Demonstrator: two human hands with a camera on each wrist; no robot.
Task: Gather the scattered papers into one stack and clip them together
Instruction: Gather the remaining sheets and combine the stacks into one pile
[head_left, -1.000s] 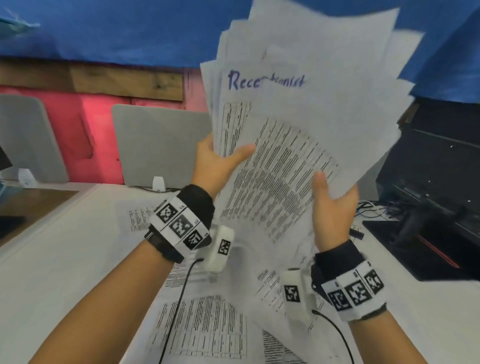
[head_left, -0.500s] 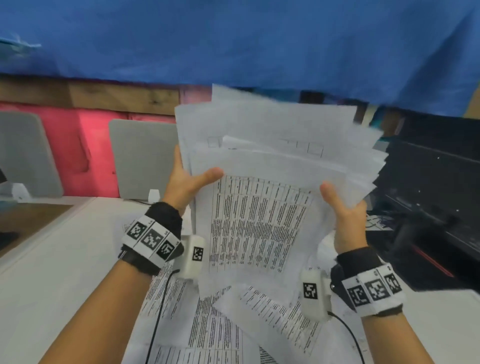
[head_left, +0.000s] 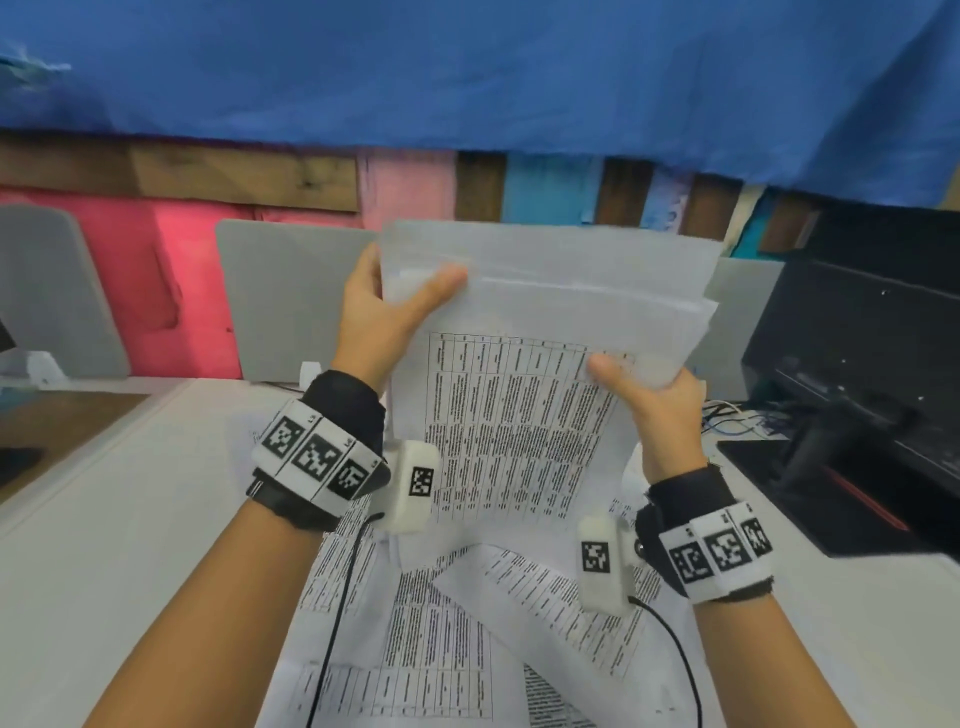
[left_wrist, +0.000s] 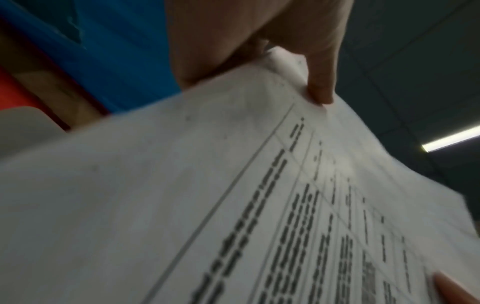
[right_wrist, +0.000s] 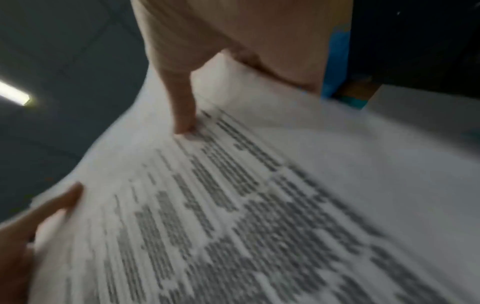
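Stack of papers (head_left: 550, 322) held upright: print on its front sheet too blurred to read in every view. Fingers of left hand (head_left: 382, 317) and right hand (head_left: 652, 410) hidden behind the stack. Loose sheets (head_left: 441, 639) below the stack cut off by the frame's bottom edge, partly covered by forearms.

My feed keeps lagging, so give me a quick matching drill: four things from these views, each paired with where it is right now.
Things:
1. left hand
2. right hand
3. held stack of papers
4. loose papers

Places:
A. lying scattered on the white table
B. gripping the stack's upper left edge
C. raised upright between both hands
D. gripping the stack's right edge, lower down

Pairs: 1-B, 2-D, 3-C, 4-A
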